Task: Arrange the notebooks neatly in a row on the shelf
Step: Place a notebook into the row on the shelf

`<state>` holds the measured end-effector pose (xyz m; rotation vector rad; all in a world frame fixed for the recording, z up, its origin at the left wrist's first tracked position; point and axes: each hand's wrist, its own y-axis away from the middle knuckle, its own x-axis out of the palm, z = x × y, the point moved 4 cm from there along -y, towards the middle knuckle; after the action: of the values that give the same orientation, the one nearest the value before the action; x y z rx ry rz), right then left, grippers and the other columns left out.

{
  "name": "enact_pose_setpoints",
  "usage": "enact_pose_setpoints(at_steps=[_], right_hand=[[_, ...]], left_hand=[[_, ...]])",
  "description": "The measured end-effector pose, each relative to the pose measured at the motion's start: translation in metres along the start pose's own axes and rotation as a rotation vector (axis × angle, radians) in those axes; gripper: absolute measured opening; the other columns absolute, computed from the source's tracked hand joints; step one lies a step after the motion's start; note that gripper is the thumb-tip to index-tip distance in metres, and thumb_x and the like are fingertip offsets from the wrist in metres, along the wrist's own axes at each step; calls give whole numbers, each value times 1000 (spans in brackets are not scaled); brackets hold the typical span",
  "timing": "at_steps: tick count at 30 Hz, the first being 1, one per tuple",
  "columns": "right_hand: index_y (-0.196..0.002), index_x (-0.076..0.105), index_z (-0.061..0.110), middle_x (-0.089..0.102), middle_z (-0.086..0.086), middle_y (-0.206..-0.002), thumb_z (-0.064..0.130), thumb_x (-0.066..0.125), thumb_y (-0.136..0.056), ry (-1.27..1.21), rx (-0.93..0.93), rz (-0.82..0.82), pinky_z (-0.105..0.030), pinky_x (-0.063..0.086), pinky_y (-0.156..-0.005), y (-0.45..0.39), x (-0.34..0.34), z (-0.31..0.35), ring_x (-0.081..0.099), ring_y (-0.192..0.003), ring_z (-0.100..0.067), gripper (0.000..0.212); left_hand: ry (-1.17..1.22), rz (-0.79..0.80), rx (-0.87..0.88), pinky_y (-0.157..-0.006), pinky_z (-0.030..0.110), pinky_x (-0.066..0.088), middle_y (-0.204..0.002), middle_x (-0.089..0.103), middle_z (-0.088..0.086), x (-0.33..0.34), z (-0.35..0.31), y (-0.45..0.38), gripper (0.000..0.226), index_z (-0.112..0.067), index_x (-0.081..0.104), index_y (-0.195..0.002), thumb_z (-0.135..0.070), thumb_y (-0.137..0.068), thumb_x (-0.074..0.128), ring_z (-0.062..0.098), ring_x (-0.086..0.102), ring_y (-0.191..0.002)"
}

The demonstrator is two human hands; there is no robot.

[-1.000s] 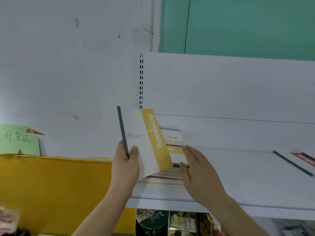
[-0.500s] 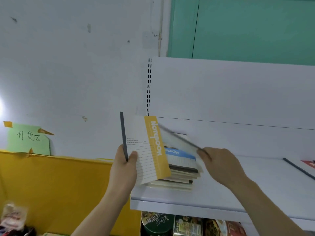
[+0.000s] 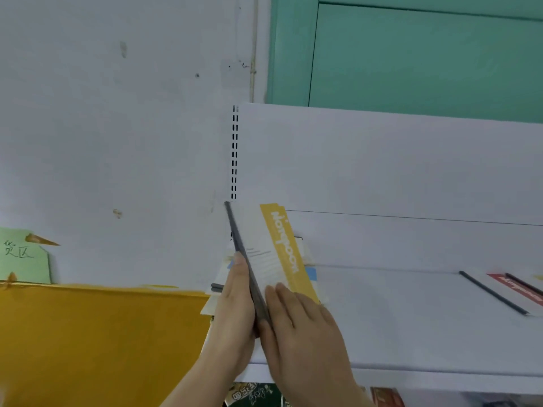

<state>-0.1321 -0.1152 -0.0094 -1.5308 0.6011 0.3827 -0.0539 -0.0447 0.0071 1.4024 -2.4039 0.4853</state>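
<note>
Head view: a notebook (image 3: 273,254) with a white lined cover, a yellow band and a dark spine stands on edge, tilted, at the left end of the white shelf (image 3: 411,318). The left hand (image 3: 235,306) lies flat against its left face with fingers straight, fingertips up near the spine, so its grip is released and pressing. The right hand (image 3: 299,324) lies flat against the right face, fingers straight and spread, thumb beside the dark spine; its grip is likewise released, pressing the cover. The notebook is sandwiched between the two palms.

Behind and below it a stack (image 3: 219,286) of other notebooks lies flat on the shelf, mostly hidden, with a blue corner showing to the right of the yellow band. Far right on the shelf lies a flat notebook (image 3: 511,292) with a dark spine and a red band. A green paper sign (image 3: 23,257) is taped to the wall above a yellow panel (image 3: 97,342). A teal door (image 3: 426,60) rises behind the shelf's back panel.
</note>
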Motion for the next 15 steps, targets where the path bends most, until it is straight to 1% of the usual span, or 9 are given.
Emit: enact_pose_setpoints(at_steps=[1,3,5,7,8,10,12,13,15], right_hand=[[-117,68,12,68,-8,-116,40,46,-92,24,4,9,-37,54,-72,1,-3,0,65,-97,-25,44],[-115,69,13,68,-9,-117,41,47,-89,32,-3,32,-37,54,-74,3,-6,0,64,-99,-25,44],[-117,68,16,65,-7,-124,42,45,-91,-7,15,69,-37,54,-81,8,-7,-8,62,-107,-25,44],[-128,60,20,55,-5,-138,47,39,-94,-60,136,143,-40,51,-91,12,-9,-26,54,-121,-26,49],[-138,51,23,45,-5,-147,51,35,-94,-67,217,187,-42,48,-97,12,-11,-38,48,-128,-27,54],[-151,21,35,17,1,-160,65,30,-92,-81,345,264,-40,38,-107,15,-15,-62,31,-140,-23,67],[-150,-8,44,-7,21,-156,74,32,-87,-180,403,401,-26,34,-107,21,-18,-80,21,-140,-7,80],[-147,-16,47,-14,30,-150,76,37,-84,-224,415,465,-19,33,-104,23,-21,-86,21,-134,1,87],[-143,-23,51,-24,35,-144,80,47,-76,-259,424,534,-15,32,-101,29,-30,-97,20,-126,7,101]], left_hand=[[4,-1,-1,-89,40,55,-102,77,-4,2,1,0,42,-30,65,-116,-55,-100,36,15,74,-95],[-73,-35,34,-92,43,56,-101,77,-8,3,4,-2,28,-32,64,-116,-46,-101,45,14,73,-96],[-117,-66,69,-92,46,56,-103,76,-10,3,6,-6,20,-33,64,-115,-33,-103,49,16,72,-99],[-137,-71,86,-85,51,59,-100,76,-7,1,7,-10,16,-31,64,-112,-24,-102,52,20,73,-94],[-158,-65,100,-81,51,60,-99,76,-5,1,7,-13,15,-30,64,-110,-22,-102,55,21,73,-91],[-189,-55,105,-77,48,62,-97,76,-3,3,10,-16,11,-29,64,-106,-23,-100,57,20,73,-88],[-169,-26,69,-77,49,61,-96,76,-3,12,18,-18,10,-28,66,-105,-27,-100,57,20,73,-88],[-161,-9,46,-79,50,61,-95,76,-2,18,22,-17,11,-28,67,-104,-30,-100,57,21,73,-88],[-158,17,16,-78,48,61,-91,77,-3,32,32,-19,13,-29,68,-102,-34,-100,56,21,73,-87]])
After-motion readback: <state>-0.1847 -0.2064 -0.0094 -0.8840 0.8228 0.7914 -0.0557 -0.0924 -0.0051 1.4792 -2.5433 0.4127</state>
